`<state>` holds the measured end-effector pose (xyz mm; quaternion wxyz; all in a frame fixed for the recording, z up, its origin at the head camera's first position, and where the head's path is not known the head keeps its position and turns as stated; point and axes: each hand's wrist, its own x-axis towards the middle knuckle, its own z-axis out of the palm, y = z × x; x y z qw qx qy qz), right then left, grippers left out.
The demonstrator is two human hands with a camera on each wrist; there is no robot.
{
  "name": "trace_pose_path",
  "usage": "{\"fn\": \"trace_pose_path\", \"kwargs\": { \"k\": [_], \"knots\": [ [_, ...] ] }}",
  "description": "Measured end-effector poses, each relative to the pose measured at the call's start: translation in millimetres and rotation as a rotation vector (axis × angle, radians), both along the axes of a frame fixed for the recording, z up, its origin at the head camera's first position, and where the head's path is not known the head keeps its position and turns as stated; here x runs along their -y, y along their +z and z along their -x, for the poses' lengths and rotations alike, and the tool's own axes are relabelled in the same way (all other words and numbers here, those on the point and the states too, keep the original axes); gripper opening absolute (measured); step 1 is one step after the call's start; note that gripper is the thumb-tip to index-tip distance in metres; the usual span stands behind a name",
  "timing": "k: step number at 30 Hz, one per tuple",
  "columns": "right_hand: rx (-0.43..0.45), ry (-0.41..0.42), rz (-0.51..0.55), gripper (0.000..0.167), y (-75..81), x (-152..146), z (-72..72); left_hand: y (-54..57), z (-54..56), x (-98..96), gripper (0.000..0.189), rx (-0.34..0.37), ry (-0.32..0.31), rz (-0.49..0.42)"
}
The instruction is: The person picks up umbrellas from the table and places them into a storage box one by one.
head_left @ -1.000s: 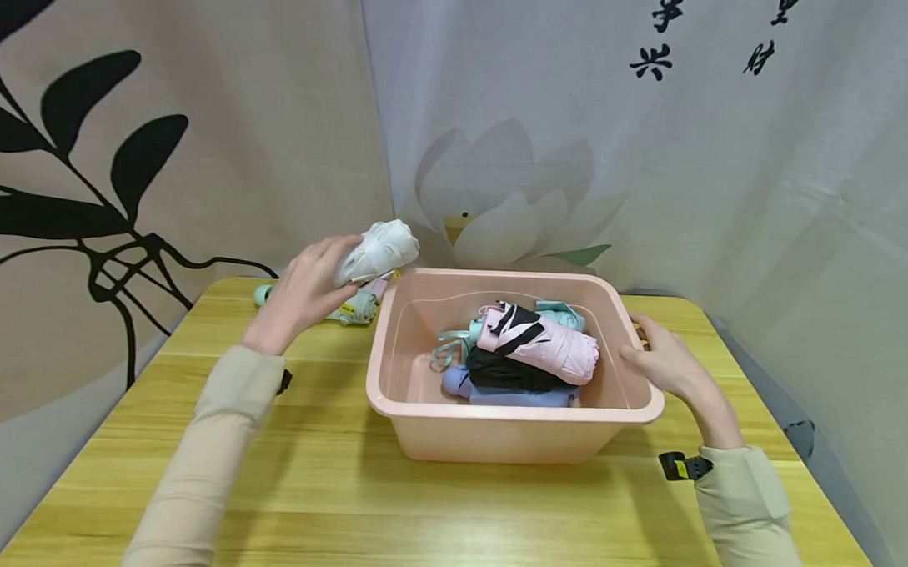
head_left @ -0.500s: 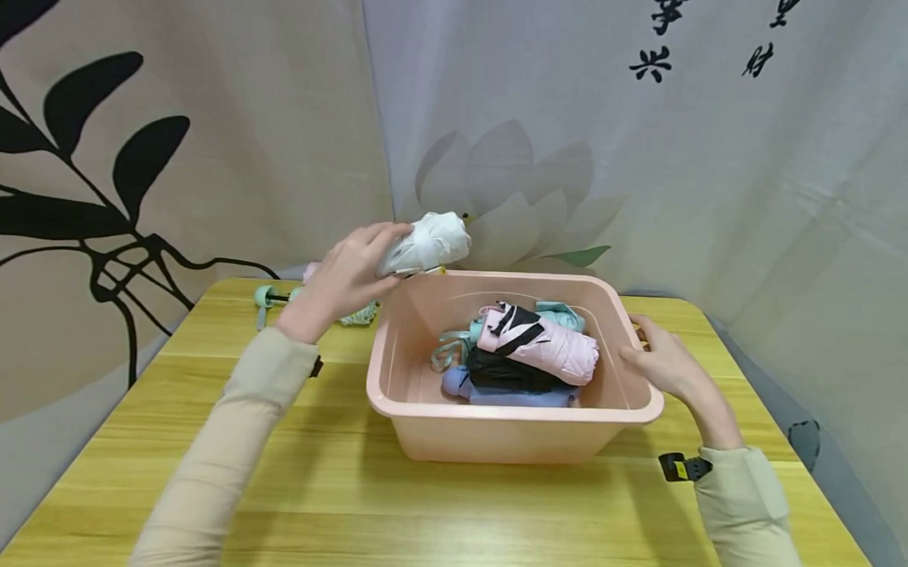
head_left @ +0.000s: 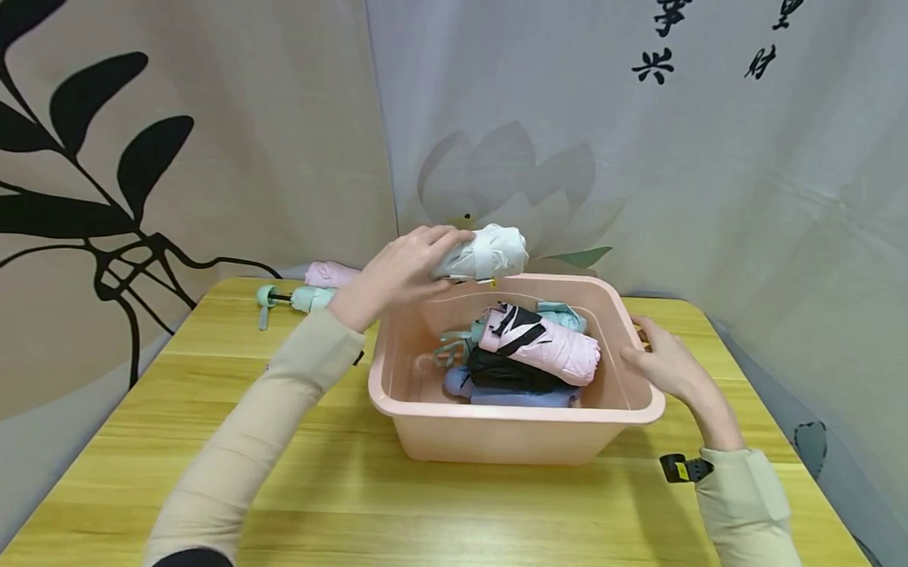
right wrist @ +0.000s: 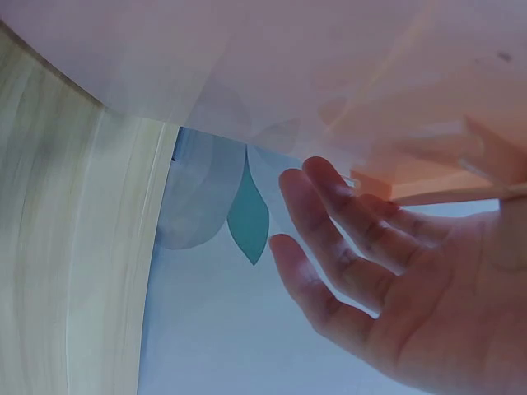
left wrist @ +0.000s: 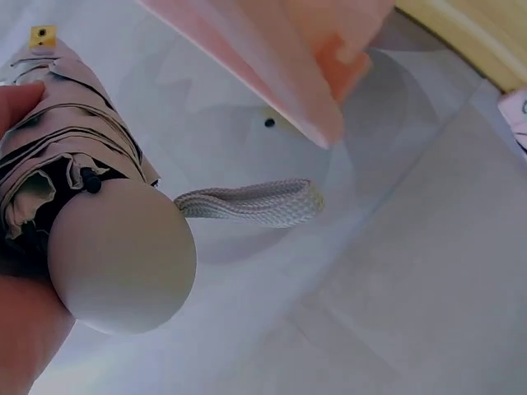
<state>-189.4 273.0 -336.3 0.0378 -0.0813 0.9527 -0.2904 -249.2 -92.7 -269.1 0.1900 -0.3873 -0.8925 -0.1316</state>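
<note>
My left hand (head_left: 402, 273) grips a folded white umbrella (head_left: 493, 253) just above the back left rim of a pink plastic tub (head_left: 494, 439). In the left wrist view, the umbrella's round white handle (left wrist: 123, 255) and a grey woven wrist strap (left wrist: 251, 204) face the camera. My right hand (head_left: 669, 362) holds the tub's right rim, thumb at the top and fingers below it on the outside. Inside the tub lie folded umbrellas: a pink one (head_left: 549, 349) on top, a black one (head_left: 507, 370), a purple one (head_left: 525, 397) and a light blue one (head_left: 561, 315).
Behind my left forearm, a mint-green umbrella (head_left: 311, 298) and a pink umbrella (head_left: 329, 273) lie at the back left of the wooden table (head_left: 446, 517). A printed cloth curtain (head_left: 279, 127) hangs close behind the table's back edge.
My left hand has carried the white umbrella rightward, from beside the tub's left end to over its back rim. The umbrellas at the back left are more exposed. The right hand stays put.
</note>
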Motion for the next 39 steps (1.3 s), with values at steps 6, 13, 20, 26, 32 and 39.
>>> {"fn": "trace_pose_path", "kwargs": {
  "k": [6, 13, 20, 26, 32, 39],
  "knots": [
    [0.01, -0.002, 0.003, 0.061, 0.4, 0, -0.2, -0.6, 5.7, -19.9, 0.056, 0.002, -0.048, 0.078],
    [0.02, -0.005, 0.007, 0.062, 0.7, 0, -0.3, -1.1, 6.2, -40.8, 0.056, 0.046, -0.047, 0.124],
    [0.016, -0.002, 0.012, 0.061, 1.0, 0, -0.3, -2.2, 9.3, -61.3, 0.053, 0.048, -0.045, 0.228],
    [0.009, 0.0, 0.013, 0.06, 0.7, 0, 0.3, -7.6, 18.1, -75.6, 0.057, 0.013, -0.101, 0.298],
    [0.014, -0.003, 0.025, 0.061, -0.6, 0, 0.7, -18.0, 22.3, -85.0, 0.053, -0.028, -0.121, 0.339],
    [0.013, 0.002, 0.027, 0.061, -1.2, -1, 0.9, -26.4, 27.9, -93.6, 0.052, -0.031, -0.114, 0.354]
  ]
}}
